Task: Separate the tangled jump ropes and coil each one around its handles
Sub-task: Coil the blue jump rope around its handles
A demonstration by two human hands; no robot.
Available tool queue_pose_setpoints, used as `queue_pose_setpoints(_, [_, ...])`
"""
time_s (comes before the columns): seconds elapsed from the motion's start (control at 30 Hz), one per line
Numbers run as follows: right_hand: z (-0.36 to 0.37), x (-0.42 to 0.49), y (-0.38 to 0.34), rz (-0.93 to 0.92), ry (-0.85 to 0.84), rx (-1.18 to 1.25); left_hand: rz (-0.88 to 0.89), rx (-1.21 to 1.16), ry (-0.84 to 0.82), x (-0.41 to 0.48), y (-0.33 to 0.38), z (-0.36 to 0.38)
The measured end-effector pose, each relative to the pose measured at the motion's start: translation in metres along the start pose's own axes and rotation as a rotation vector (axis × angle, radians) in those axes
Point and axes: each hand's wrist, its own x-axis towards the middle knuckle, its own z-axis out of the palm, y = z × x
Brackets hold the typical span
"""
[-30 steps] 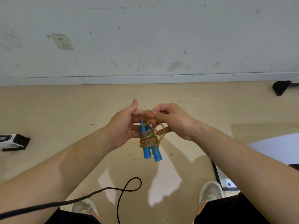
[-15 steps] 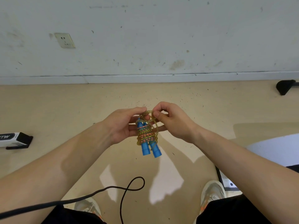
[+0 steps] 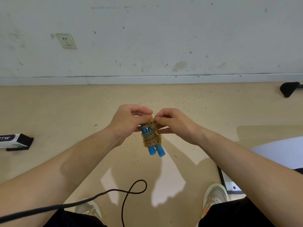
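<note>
A beaded jump rope (image 3: 151, 139), coiled around its two blue handles (image 3: 156, 151), is held in mid-air above the floor (image 3: 65, 112), with the handle ends pointed toward 5 o'clock. Its top is pinched in the grip of the left hand (image 3: 129, 120) from 9 o'clock. The right hand (image 3: 177, 124) has its grip closed on the rope's upper loop from 3 o'clock. A black cable (image 3: 131, 192) is seen looped on the floor at 6 o'clock.

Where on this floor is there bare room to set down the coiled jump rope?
Widest bare floor: the strip between the baseboard and the black-and-white box, running right toward the black object. Crowded near you: the black cable loops between your shoes, and a white surface fills the right.
</note>
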Motion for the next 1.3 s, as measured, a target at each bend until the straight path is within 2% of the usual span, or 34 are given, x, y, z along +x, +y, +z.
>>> queue_pose_setpoints(0.1, [0.002, 0.0, 0.002, -0.032, 0.094, -0.041, 0.059, 0.024, 0.048, -0.001, -0.002, 0.003])
queue_pose_setpoints(0.2, [0.006, 0.002, 0.005, -0.079, 0.257, -0.135, 0.083, 0.02, 0.112, -0.001, -0.004, 0.006])
queue_pose_setpoints(0.27, [0.01, 0.001, 0.003, -0.1, 0.293, -0.176, 0.089, 0.027, 0.156, 0.0, -0.006, 0.007])
queue_pose_setpoints(0.4, [0.018, -0.004, 0.002, -0.155, 0.23, -0.206, 0.066, -0.01, 0.183, 0.001, -0.007, 0.009])
queue_pose_setpoints(0.53, [0.017, -0.002, 0.007, -0.151, 0.271, -0.224, 0.004, -0.097, 0.147, 0.0, -0.008, 0.012])
queue_pose_setpoints(0.77, [0.017, -0.004, 0.007, -0.261, 0.232, -0.491, -0.113, -0.253, 0.132, 0.001, -0.007, 0.01])
queue_pose_setpoints(1.0, [0.019, -0.001, 0.012, -0.189, 0.109, -0.313, -0.077, -0.218, 0.156, -0.001, -0.008, 0.015])
queue_pose_setpoints(1.13, [0.019, -0.003, 0.01, -0.245, 0.118, -0.364, -0.136, -0.29, 0.111, -0.002, -0.009, 0.015])
queue_pose_setpoints(1.3, [0.021, -0.001, 0.009, -0.19, 0.104, -0.528, -0.169, -0.283, 0.084, -0.003, -0.008, 0.014])
